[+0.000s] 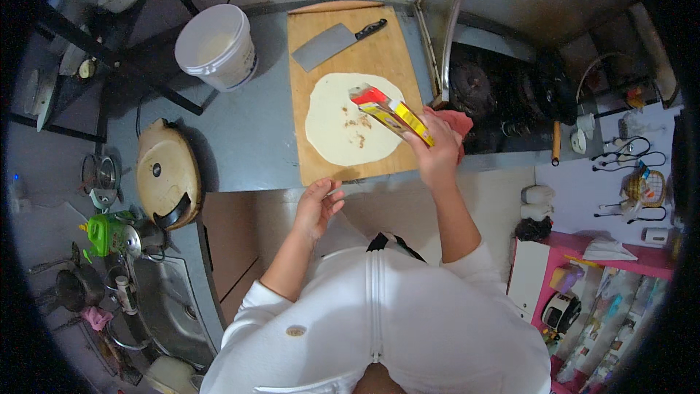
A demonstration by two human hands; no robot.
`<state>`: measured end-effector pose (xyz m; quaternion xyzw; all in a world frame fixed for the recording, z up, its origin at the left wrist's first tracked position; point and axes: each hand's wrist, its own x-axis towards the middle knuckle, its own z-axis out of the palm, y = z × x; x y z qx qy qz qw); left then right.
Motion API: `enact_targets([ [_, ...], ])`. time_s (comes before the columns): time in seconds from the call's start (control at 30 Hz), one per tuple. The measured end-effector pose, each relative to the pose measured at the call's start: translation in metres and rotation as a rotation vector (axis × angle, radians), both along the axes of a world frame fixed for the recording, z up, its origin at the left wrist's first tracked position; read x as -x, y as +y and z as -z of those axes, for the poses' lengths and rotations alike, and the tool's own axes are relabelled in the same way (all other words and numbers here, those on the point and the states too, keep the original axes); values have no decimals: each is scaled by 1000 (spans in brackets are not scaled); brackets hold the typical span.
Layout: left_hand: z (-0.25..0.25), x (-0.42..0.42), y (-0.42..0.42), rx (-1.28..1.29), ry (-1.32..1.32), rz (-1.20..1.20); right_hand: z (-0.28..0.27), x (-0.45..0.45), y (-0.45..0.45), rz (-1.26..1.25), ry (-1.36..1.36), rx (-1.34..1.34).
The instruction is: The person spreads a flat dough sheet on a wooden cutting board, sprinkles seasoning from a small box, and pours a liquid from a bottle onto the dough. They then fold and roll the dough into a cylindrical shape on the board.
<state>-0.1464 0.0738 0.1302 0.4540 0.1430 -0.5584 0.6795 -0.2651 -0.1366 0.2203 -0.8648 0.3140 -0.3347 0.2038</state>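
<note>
My right hand [439, 150] grips a red and yellow packet [395, 115], tilted with its torn end over a flat round sheet of dough [333, 134]. Small brown bits lie scattered on the middle of the dough. The dough rests on a wooden cutting board [311, 175]. Farther back on the board lies a cleaver [325, 47] with a black handle. My left hand [321, 208] is at the counter's front edge, just below the board's near left corner, fingers loosely curled and apart, holding nothing.
A white plastic bucket [219, 49] stands left of the board. A round electric griddle [167, 175] sits at the counter's left end, with a steel sink [172, 306] nearer me. Right of the board are a red cloth [459, 123] and a gas stove [492, 98].
</note>
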Motion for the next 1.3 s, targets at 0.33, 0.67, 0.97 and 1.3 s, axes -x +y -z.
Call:
enact_targets([
  [0.33, 21, -44, 33, -119, -33, -18, -17, -8, -13, 199, 83, 152],
  [0.67, 18, -61, 20, -51, -29, -12, -8, 29, -24, 345, 77, 76],
  [0.97, 26, -70, 23, -80, -20, 33, -17, -34, -27, 241, 59, 118],
  [1.3, 23, -76, 21, -69, -4, 6, -14, -50, -14, 189, 49, 99],
])
